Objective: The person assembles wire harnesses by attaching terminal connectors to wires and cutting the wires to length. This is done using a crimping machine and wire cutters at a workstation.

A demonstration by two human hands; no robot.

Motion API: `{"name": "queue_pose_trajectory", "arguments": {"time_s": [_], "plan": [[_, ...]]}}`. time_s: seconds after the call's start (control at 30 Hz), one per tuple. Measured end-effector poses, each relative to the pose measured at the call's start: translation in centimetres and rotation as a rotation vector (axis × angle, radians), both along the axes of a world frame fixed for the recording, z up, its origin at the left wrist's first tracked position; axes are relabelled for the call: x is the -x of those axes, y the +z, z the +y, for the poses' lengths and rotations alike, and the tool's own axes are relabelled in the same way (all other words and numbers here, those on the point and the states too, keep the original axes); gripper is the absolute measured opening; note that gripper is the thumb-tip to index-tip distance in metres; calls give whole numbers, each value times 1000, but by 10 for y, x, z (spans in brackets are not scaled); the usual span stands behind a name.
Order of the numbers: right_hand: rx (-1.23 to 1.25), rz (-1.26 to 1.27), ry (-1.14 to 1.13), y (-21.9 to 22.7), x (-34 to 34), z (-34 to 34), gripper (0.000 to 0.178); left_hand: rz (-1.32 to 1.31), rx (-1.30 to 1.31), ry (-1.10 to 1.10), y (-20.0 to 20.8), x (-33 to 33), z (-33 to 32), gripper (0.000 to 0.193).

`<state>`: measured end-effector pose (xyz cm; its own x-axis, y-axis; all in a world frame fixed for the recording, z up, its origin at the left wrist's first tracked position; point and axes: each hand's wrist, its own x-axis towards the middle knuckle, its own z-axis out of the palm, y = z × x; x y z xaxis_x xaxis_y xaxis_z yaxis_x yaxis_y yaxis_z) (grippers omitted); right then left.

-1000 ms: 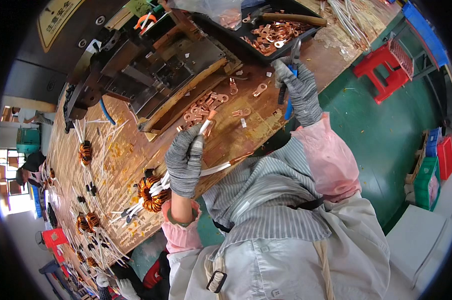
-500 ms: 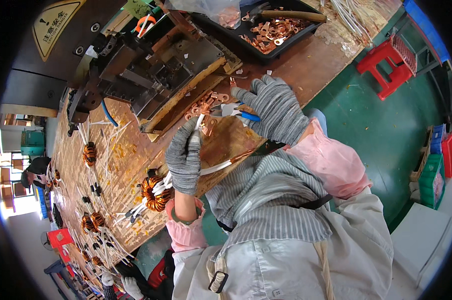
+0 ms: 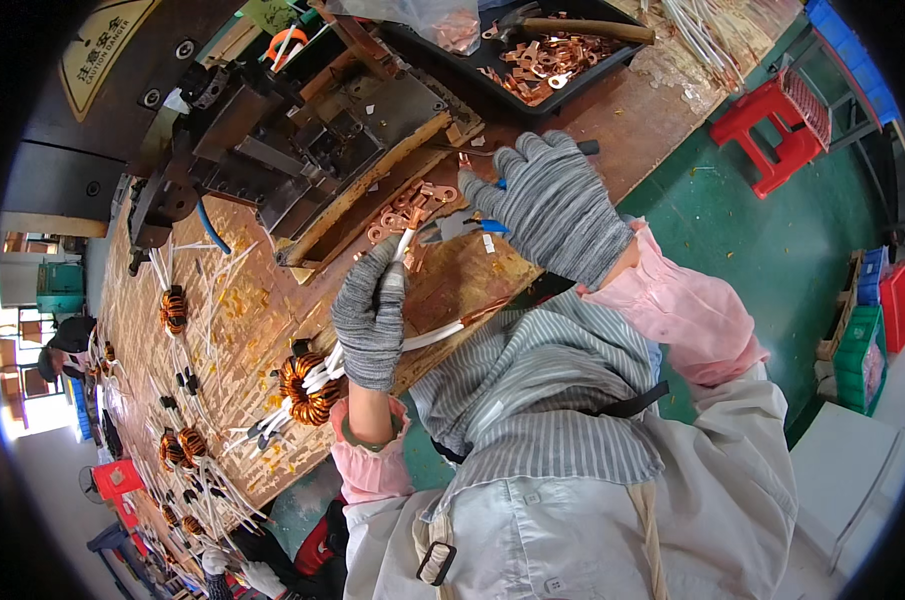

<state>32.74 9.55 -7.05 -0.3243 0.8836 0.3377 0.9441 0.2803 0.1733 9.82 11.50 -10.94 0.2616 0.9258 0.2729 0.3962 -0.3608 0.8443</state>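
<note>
My left hand (image 3: 370,320), in a grey knit glove, closes round a white wire (image 3: 404,243). Its copper-coloured tip points at a small pile of copper lugs (image 3: 392,222) on the bench. White leads run below this hand to a copper-wound ring coil (image 3: 308,383). My right hand (image 3: 557,205), gloved alike, curls over blue-handled pliers (image 3: 454,228). Their jaws point toward the wire tip, and the palm hides part of the handles. A copper piece (image 3: 463,160) shows at this hand's fingertips; whether it is gripped is unclear. Behind the fingers lies a dark tool handle (image 3: 588,147).
A dark metal machine (image 3: 302,150) stands beyond my left hand. A black tray (image 3: 517,105) holds copper lugs and a wooden-handled hammer. More ring coils (image 3: 174,310) lie along the worn bench (image 3: 262,300). A red stool (image 3: 772,130) stands at right. Another person's gloved hands (image 3: 262,578) work at lower left.
My right hand has shifted slightly up and right. The pliers' jaws have moved left and down, toward the wire tip, and their handles show farther apart. My left hand has hardly moved.
</note>
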Motion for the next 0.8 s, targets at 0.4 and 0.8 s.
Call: {"name": "queue_pose_trajectory", "arguments": {"time_s": [0.4, 0.8], "plan": [[-21, -63, 35, 9, -2, 6, 34, -5, 56, -13, 0, 1, -1, 23], [-70, -65, 88, 13, -4, 7, 27, -3, -7, -23, -3, 3, -1, 23]]}}
